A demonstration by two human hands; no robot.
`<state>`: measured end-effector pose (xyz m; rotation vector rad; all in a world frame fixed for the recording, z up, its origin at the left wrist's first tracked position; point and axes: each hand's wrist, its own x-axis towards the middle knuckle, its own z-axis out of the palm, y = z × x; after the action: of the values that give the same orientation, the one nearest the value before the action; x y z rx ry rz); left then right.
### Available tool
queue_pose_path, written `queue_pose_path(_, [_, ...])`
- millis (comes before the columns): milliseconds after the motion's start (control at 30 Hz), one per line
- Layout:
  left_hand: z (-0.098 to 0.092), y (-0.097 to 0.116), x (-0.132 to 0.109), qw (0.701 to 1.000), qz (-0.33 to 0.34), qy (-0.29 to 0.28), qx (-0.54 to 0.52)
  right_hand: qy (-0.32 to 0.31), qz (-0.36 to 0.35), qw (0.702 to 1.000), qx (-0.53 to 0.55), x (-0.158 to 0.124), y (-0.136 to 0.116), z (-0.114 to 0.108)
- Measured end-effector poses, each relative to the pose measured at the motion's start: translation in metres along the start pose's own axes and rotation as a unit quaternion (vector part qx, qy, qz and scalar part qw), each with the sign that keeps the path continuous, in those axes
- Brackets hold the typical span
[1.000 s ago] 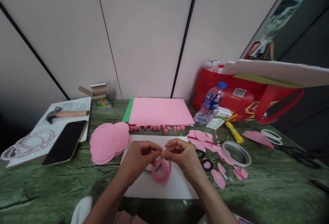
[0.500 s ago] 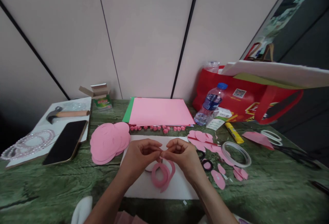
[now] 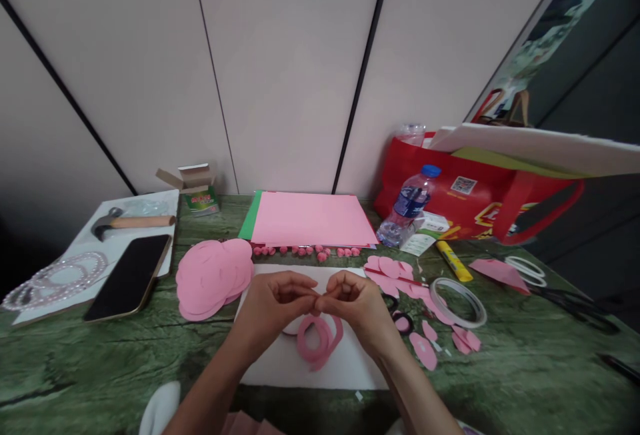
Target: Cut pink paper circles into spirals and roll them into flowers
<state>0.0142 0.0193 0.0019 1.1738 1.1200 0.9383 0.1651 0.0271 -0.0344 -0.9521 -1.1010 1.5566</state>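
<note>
Above a white sheet on the table, my left hand and my right hand meet fingertip to fingertip. Each is closed in a pinch on a thin pink paper strip. Below the fingers the strip hangs down in a loose coil, and its pinched part is mostly hidden. Behind the coil lies a pale round piece, largely covered. Past my hands runs a row of small pink rolled paper pieces.
Pink paper sheets lie behind. To the left are pink paper discs, a phone and a hammer. A tape roll, glue stick, bottle and red bag stand or lie right.
Both hands stay pinched, and their fingertips have come slightly closer together. The hanging coil has shifted a little to the right, and its loose end sits higher.
</note>
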Motion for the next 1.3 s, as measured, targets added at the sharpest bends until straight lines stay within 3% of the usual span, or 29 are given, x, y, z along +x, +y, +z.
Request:
queue_pose_path(1000, [0.0,-0.004,-0.002,0.996,-0.019,-0.089,-0.019,-0.075,0.02,0.997,-0.014,0.001,0.002,0.0])
queue_pose_path(1167, [0.001,-0.009,-0.001,0.991,0.008,-0.131,-0.024,-0.101,0.036,0.994,-0.025,0.001,0.003,0.003])
queue_pose_path(1300, [0.002,-0.011,-0.001,0.99,0.055,-0.132,0.008,-0.126,0.034,0.991,0.0,-0.001,0.005,0.002])
